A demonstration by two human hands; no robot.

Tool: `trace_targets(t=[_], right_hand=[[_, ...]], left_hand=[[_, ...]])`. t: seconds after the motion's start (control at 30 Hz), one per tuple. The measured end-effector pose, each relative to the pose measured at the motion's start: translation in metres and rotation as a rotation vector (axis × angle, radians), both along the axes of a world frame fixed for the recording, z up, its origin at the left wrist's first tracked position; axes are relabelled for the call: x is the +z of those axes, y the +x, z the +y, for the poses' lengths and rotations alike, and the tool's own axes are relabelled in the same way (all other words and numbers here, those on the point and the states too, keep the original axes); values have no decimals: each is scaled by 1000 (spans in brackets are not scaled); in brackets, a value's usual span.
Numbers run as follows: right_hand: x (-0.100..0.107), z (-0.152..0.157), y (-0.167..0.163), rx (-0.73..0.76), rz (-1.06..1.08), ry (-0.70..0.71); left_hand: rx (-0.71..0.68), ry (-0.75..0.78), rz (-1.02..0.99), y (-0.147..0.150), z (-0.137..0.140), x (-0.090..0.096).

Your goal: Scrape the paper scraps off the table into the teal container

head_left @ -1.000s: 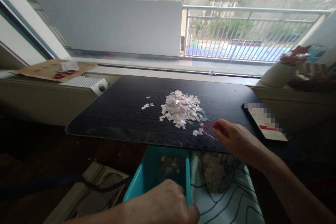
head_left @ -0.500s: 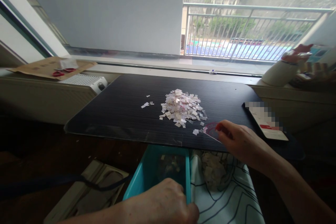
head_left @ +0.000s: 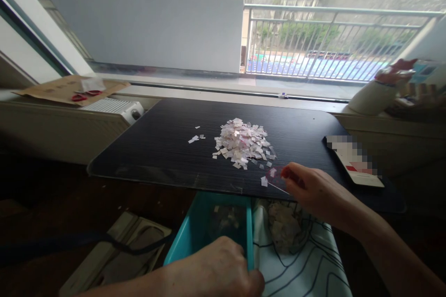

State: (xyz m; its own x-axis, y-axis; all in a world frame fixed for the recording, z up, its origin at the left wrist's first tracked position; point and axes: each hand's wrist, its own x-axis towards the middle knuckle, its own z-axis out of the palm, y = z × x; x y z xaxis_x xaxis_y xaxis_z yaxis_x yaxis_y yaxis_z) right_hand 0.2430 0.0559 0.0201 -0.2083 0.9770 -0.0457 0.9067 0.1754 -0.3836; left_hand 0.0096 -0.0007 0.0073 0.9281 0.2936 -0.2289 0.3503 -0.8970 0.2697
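Observation:
My right hand (head_left: 303,181) pinches a clear plastic protractor (head_left: 275,174) with pink markings, low over the table's front edge. Small paper scraps (head_left: 264,181) lie at the protractor's edge. A heap of cut paper pieces (head_left: 242,141) sits mid-table, beyond that hand. Down in front of the table, my left hand (head_left: 223,267) is closed at the near part of a teal plastic bin (head_left: 188,236), gripping its side wall; the fingertips are hidden. Some pale scraps show at the bottom of the bin.
The dark table (head_left: 146,148) reaches the windowsill. On its right lies a phone-like flat object (head_left: 362,171). A patterned cloth (head_left: 296,274) with a clear bag of scraps (head_left: 284,227) is beside the bin. Red-handled scissors (head_left: 79,98) rest on brown paper (head_left: 52,89) at left.
My right hand has drawn slightly toward me and left with the protractor, and a white scrap near its edge has shifted nearer the table's front edge. My left hand stays put.

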Motion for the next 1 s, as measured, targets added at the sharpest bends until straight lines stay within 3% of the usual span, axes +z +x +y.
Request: trace_targets(t=[0.17, 0.47, 0.67, 0.87, 1.0], right_hand=[[-4, 5, 13, -80, -13, 70], [5, -6, 19, -18, 47, -96], [-3, -2, 1, -24, 147, -59], [7, -15, 14, 8, 57, -122], [6, -21, 24, -50, 95, -74]], left_hand=[[-18, 13, 26, 2, 1, 3], [69, 2, 33, -4, -1, 0], [71, -188, -3, -16, 9, 3], [139, -207, 28, -27, 9, 5], [121, -208, -38, -24, 8, -4]])
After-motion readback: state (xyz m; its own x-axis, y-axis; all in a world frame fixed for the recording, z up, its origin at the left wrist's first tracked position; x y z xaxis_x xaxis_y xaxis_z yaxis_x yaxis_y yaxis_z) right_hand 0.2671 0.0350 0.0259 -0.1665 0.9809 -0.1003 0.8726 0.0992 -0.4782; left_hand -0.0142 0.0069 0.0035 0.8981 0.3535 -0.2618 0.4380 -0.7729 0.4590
